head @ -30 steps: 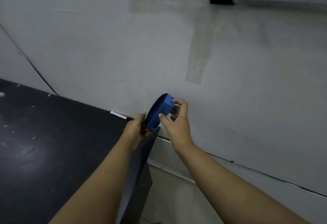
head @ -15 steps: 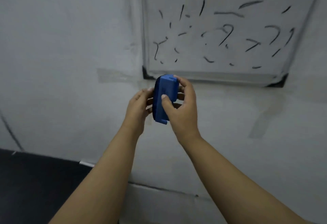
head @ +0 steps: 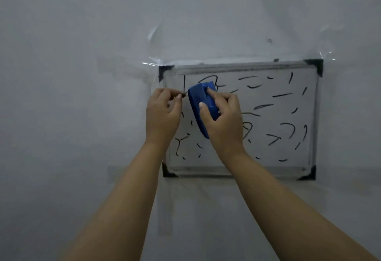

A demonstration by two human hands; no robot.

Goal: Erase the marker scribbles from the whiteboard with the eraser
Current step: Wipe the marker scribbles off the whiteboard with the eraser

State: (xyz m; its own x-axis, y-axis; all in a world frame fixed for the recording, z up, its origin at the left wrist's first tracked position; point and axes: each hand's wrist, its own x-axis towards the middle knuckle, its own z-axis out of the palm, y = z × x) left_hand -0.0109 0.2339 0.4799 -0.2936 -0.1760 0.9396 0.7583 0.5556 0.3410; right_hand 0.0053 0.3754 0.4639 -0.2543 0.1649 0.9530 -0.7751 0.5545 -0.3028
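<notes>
My right hand (head: 223,124) pinches the blue eraser (head: 201,104); a tilted pad would smear the whiteboard (head: 288,114) scribbles (head: 288,132)

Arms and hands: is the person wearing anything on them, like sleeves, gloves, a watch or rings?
No. Both forearms are bare as far as the picture shows, with no sleeves in view. The left hand and right hand have no gloves, and no watch, bracelet or ring shows. The fingernails look short and plain.
</notes>
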